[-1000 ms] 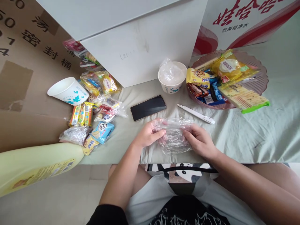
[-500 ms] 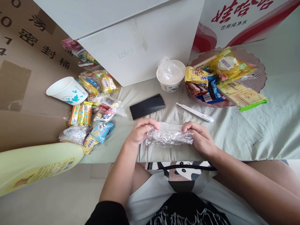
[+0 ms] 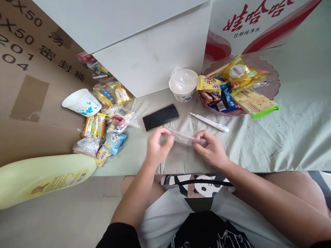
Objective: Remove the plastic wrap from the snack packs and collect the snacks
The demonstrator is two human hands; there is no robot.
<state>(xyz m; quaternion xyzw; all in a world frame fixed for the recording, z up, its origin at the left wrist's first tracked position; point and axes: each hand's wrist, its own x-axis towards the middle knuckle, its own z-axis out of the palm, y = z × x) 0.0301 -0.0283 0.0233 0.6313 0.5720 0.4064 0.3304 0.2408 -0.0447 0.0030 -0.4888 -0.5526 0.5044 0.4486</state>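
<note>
A crumpled clear plastic wrapper (image 3: 184,138) is stretched into a thin roll between my two hands over the pale green cloth (image 3: 258,144). My left hand (image 3: 157,148) pinches its left end with closed fingers. My right hand (image 3: 210,151) grips the right end, fingers curled round it. Just beyond the hands lie a black phone (image 3: 160,117) and a white utility knife (image 3: 209,122).
A paper bowl (image 3: 183,86) stuffed with clear plastic stands against a white box (image 3: 155,58). A pink plate (image 3: 269,88) holds several snack packets. More snack packets (image 3: 108,117) and a tipped paper cup (image 3: 81,102) lie at the left. A yellow bottle (image 3: 43,177) lies near left.
The wrapper has gone from a loose open sheet to a tightly twisted thin roll. Both hands have moved slightly farther from me, and the view shifted a little.
</note>
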